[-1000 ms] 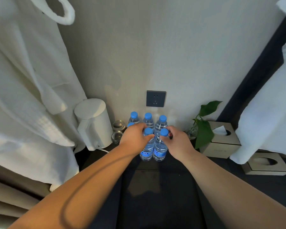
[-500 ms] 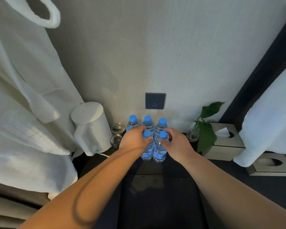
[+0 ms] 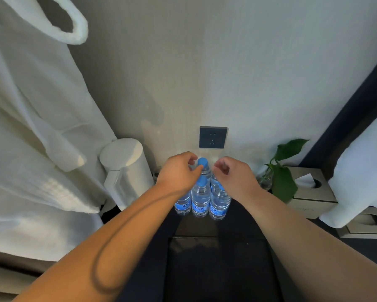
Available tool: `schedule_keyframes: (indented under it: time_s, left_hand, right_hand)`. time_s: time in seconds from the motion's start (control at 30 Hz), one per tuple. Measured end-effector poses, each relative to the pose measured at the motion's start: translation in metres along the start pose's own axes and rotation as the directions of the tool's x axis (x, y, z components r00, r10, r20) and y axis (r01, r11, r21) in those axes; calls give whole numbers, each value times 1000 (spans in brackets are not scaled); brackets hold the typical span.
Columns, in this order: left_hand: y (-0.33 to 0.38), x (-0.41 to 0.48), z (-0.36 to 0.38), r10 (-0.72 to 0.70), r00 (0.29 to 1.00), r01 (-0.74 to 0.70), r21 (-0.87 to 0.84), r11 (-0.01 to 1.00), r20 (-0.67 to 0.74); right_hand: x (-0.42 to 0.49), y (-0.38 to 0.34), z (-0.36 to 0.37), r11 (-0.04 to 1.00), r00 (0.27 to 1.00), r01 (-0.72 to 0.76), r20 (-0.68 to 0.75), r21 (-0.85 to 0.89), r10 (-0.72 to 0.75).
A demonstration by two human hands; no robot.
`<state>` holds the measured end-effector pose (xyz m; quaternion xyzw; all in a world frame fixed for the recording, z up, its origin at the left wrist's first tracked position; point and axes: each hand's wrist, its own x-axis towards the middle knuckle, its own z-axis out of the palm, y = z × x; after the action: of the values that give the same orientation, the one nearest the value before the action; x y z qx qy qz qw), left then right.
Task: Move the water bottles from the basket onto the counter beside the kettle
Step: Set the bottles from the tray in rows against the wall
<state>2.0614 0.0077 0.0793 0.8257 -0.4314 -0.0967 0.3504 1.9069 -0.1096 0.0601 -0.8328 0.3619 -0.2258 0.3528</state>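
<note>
Several clear water bottles with blue caps and blue labels stand in a tight cluster on the dark counter (image 3: 244, 223) against the wall, just right of the white kettle (image 3: 126, 171). The front middle bottle (image 3: 201, 197) and the back middle bottle (image 3: 203, 164) show their caps. My left hand (image 3: 178, 172) hovers over the left side of the cluster, fingers curled beside the back middle cap; contact is unclear. My right hand (image 3: 234, 174) hangs over the right side, its fingers loosely curled with nothing in them. A dark rectangular container (image 3: 218, 269) lies below, between my forearms.
A white bathrobe (image 3: 35, 138) hangs left of the kettle. A dark wall socket (image 3: 213, 137) sits above the bottles. To the right stand a small plant in a glass (image 3: 281, 177), a tissue box (image 3: 311, 192) and a white towel (image 3: 361, 177). Glass cups are partly hidden behind my left hand.
Both hands have let go of the two front bottle caps and moved up and back over the cluster. A third bottle now stands in the front row.
</note>
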Motion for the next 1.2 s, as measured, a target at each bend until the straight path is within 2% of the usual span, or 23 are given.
schedule_keyframes:
  time_s: [0.23,0.4,0.53,0.63,0.77,0.9,1.07,1.2]
  left_hand:
    - [-18,21,-22,-12,999,12,-12,1000,-29]
    - [-34,32,-24,4,1000,-3,36,999,-15]
    - [-43,40,-23,-48,994,44,49,998,97]
    - [-45,45,-18,-103,974,93,54,994,204]
    - [-44,47,-9,-168,960,162,43,986,223]
    - [-42,53,-6,-206,947,183,114,977,248]
    - [-43,58,-5,-183,944,147,147,978,275]
    - [-47,65,-4,-153,956,129,107,986,251]
  right_hand:
    - [21,-17,9,995,998,65,13,-78,-64]
    - [35,-24,18,963,993,120,49,-240,-111]
    - [45,-26,21,867,988,153,104,-473,-118]
    - [51,-24,23,806,983,160,162,-571,-81]
    - [54,-21,27,783,971,182,232,-595,-49]
    - [58,-22,29,791,967,186,250,-582,-43]
    - [65,-20,30,843,971,156,238,-515,-34]
    - [70,-17,32,861,978,148,201,-486,-54]
